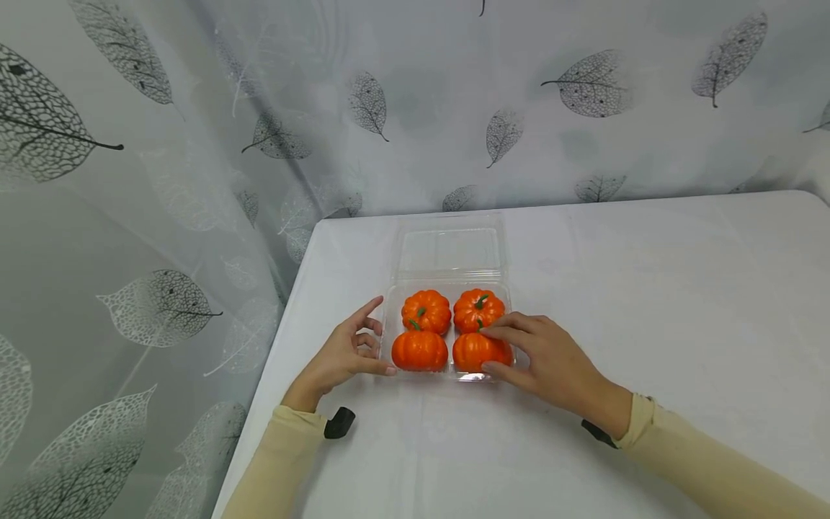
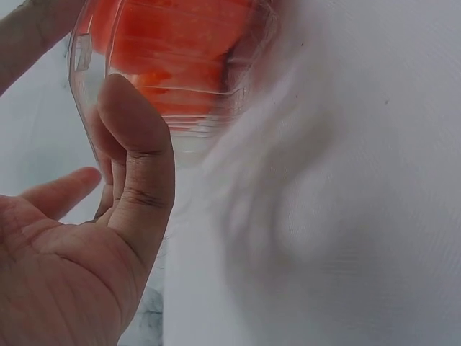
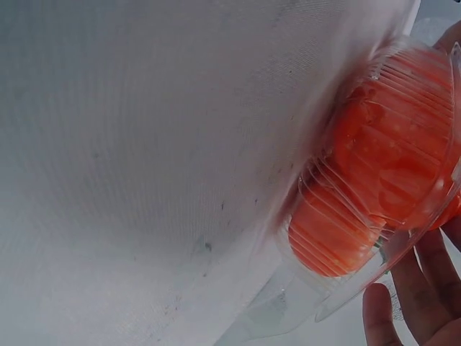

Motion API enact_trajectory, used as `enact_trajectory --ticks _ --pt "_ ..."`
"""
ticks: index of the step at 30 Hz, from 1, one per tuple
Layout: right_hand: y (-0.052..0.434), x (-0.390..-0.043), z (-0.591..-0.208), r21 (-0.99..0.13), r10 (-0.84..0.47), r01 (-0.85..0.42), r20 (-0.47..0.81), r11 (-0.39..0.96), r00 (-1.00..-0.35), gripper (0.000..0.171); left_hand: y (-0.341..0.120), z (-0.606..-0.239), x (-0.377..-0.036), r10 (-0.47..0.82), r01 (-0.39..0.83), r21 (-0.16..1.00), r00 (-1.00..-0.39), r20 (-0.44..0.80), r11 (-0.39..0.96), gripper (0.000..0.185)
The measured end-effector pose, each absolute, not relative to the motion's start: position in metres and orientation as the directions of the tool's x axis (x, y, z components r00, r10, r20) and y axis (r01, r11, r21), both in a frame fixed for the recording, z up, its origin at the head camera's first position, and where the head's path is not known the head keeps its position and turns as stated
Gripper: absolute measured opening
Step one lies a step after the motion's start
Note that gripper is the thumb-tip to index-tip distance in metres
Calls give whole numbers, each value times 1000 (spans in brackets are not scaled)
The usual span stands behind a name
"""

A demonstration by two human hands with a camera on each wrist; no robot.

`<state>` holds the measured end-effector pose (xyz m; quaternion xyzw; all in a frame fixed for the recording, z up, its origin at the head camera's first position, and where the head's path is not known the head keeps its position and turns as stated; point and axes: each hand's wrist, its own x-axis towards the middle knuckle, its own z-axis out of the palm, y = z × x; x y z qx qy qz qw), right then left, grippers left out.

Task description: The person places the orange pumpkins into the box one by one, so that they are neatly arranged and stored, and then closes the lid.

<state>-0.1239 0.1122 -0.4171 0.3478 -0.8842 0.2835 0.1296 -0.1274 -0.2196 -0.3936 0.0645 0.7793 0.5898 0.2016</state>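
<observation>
A clear plastic clamshell box (image 1: 451, 282) lies unfolded on the white table, its lid (image 1: 450, 249) laid back. It holds several orange toy pumpkins with green stems, in two rows. My left hand (image 1: 346, 353) holds the box's left side, thumb at the front corner, index finger stretched out; in the left wrist view, a fingertip meets the rim. My right hand (image 1: 547, 357) grips the front right pumpkin (image 1: 476, 352), fingers over its top and thumb low at its front. Beside it sits the front left pumpkin (image 1: 419, 351). In the right wrist view, that hand (image 3: 425, 299) is partly cut off.
A white cloth covers the table (image 1: 648, 303), which stretches far to the right of the box. Behind and to the left hangs a grey curtain (image 1: 428, 86) with a leaf print. The table's left edge runs close to my left forearm.
</observation>
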Motion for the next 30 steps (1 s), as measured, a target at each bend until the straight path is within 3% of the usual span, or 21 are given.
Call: enact_trajectory --ticks 12,15,20,25,30 --pt "114 -125 -415 -406 -551 -679 397 612 -734 50 -240 -403 -146 214 -116 883 -948 -235 454 79" --pt "114 -126 -414 -405 -554 -683 400 608 -730 51 -244 -407 -155 165 -64 851 -971 -174 521 72" --pt "118 -131 -407 -427 -534 -678 419 598 -734 50 -244 -398 -167 122 95 811 -992 29 577 59" --pt "123 -143 -394 -480 -493 -651 425 588 -759 50 -239 -379 -183 122 259 830 -966 228 495 49" --pt "128 -162 -382 -589 -420 -613 447 526 -790 50 -228 -355 -190 136 328 889 -944 300 319 43"
